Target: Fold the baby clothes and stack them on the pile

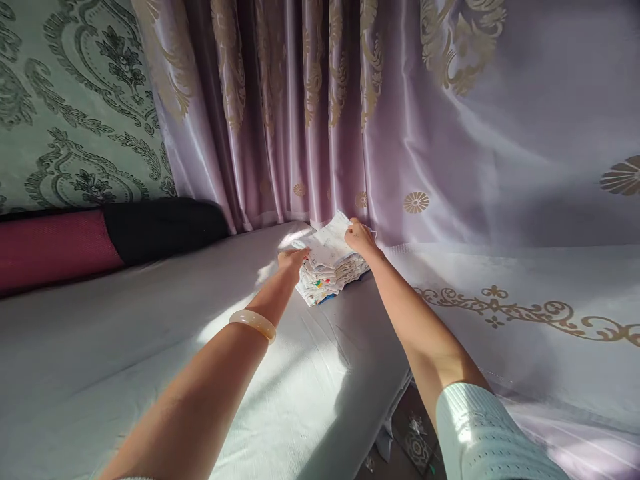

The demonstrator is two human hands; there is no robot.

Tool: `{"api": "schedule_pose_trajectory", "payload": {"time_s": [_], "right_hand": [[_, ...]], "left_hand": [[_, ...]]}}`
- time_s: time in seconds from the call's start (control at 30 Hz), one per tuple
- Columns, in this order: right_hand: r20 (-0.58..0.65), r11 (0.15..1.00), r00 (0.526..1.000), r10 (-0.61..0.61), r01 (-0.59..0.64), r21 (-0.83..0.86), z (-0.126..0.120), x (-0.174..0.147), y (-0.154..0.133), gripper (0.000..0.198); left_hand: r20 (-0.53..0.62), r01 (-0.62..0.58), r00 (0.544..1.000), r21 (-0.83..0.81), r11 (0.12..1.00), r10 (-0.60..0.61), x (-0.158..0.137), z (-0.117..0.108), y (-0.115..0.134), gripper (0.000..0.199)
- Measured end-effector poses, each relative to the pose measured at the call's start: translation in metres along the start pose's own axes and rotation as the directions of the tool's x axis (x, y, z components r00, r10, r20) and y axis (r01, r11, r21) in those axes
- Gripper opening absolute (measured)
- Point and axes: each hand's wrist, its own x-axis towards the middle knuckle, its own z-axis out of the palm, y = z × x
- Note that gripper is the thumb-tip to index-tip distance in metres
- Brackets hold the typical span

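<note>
Pale bangle [253, 323], ribbed mint knit sleeve [487, 430]

Strong light from outside the frame falls in slanting patches across the pale bed [280, 407], nearly bleaching the middle, while its left side lies in grey half-shadow and a darker shadow covers its right edge. The curtain [390, 140] shines along its folds, with deep dark creases between. Sunlit glare catches the right sleeve [487, 433]; the floor [413, 423] is dim. Wide-angle distortion stretches the forearms [215, 373] toward the lower edge, and print on the patterned stack [333, 270] looks soft.
</note>
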Motion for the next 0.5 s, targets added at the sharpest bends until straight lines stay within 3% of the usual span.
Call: {"api": "schedule_pose_trajectory", "payload": {"time_s": [0.5], "right_hand": [[0.060, 0.997, 0.995, 0.076, -0.076, -0.001, 0.022, 0.021, 0.016, 0.050]], "left_hand": [[0.002, 0.007, 1.000, 0.051, 0.999, -0.007, 0.013, -0.005, -0.027, 0.021]]}}
